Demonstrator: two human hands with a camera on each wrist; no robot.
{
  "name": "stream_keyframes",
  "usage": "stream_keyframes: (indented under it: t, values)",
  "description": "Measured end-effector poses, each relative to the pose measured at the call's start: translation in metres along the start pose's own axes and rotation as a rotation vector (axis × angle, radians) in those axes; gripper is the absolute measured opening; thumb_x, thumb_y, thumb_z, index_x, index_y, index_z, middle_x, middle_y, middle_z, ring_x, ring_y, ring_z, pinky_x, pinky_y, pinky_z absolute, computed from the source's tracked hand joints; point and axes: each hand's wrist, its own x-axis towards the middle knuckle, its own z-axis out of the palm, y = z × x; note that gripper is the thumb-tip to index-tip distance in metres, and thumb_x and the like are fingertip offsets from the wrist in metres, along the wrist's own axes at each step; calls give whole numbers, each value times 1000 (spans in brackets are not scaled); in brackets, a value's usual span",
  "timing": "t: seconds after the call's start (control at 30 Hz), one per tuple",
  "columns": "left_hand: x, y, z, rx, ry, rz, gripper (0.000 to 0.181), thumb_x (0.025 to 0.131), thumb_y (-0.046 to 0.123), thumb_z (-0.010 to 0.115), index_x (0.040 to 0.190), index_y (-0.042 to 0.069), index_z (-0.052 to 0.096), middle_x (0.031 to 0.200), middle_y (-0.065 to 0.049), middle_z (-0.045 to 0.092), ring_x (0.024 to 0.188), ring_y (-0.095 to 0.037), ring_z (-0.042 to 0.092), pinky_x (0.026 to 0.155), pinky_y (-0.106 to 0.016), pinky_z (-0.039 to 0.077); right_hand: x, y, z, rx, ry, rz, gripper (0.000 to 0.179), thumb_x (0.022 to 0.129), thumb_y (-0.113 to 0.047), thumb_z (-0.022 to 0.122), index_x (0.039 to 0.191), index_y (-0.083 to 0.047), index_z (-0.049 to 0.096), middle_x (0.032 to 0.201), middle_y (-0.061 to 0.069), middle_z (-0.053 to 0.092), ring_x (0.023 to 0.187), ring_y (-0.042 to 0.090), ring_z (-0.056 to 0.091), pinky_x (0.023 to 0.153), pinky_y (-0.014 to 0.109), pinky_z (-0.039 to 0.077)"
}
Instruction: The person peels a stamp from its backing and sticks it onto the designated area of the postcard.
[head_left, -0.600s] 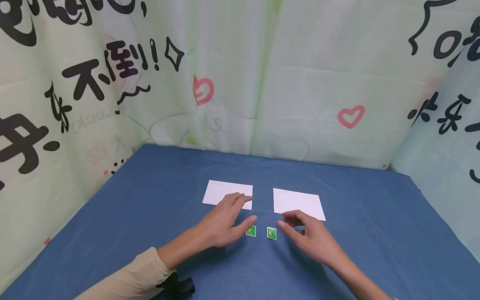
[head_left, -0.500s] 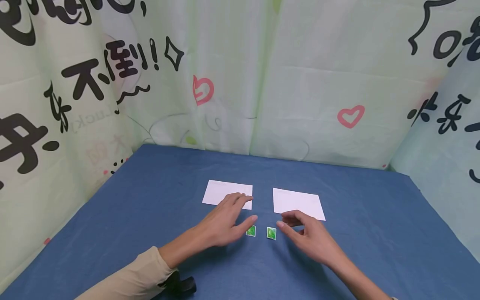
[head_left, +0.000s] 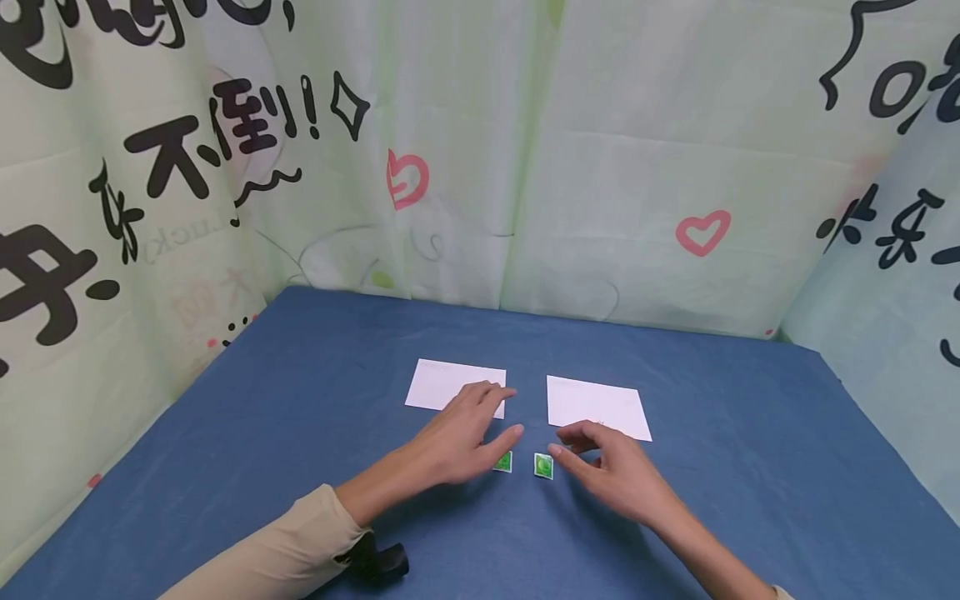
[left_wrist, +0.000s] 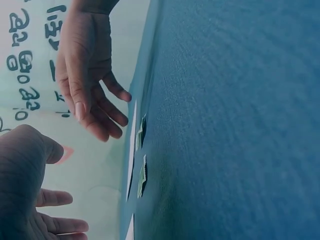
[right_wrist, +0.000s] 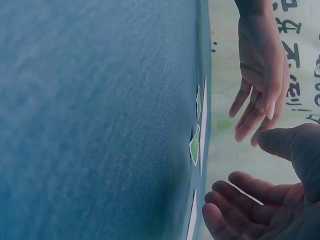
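Observation:
My left hand (head_left: 467,440) hovers over the left of two white paper rectangles (head_left: 442,382), its fingers relaxed and holding nothing. Under its thumb lies a small green stamp (head_left: 504,462) with a pale border, partly hidden. A second green stamp (head_left: 543,467) lies just left of my right hand (head_left: 615,477). That hand is raised in front of the right white paper rectangle (head_left: 596,404), fingers loosely bent with nothing between them. In the left wrist view both stamps (left_wrist: 142,176) look slightly bent up off the cloth. Gaps separate both hands from the table in the wrist views.
A blue cloth (head_left: 337,367) covers the table. Pale curtains (head_left: 600,167) with black lettering and pink hearts stand behind it and along both sides. A black strap piece (head_left: 378,562) sticks out below my left sleeve (head_left: 285,542).
My left hand has shifted slightly right and away from me, covering more of the left stamp. My right hand has drifted a little left. The papers and stamps stay put.

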Motion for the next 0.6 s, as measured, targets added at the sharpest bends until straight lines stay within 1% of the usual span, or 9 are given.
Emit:
stream_keyframes:
  t: [0.2,0.33,0.47,0.6]
  values:
    - [7,0,4,-11,-6,-2,54,104,39,56,149,9,50,148,-12,51,142,-28,42,115,-48,37,3,2,1,-5,-2,-23,32,96,-31,73,117,-6,73,112,4,74,100,19,70,82,39,57]
    - [12,0,6,-7,-13,2,54,104,38,56,149,9,50,148,-12,52,141,-28,43,115,-47,37,5,2,1,-29,-11,-40,30,96,-30,73,115,-6,73,111,5,74,100,20,70,80,37,57]
    - [17,0,8,5,-20,12,54,104,37,56,149,8,50,146,-13,54,139,-28,45,114,-47,39,5,3,2,-64,-22,-59,29,95,-28,74,114,-7,74,110,3,74,99,20,70,78,34,56]
    - [23,0,11,26,-32,16,54,103,37,56,148,8,51,144,-13,55,139,-28,46,114,-46,39,5,3,2,-88,-24,-67,27,94,-26,75,113,-7,74,109,2,74,98,21,69,78,35,55]
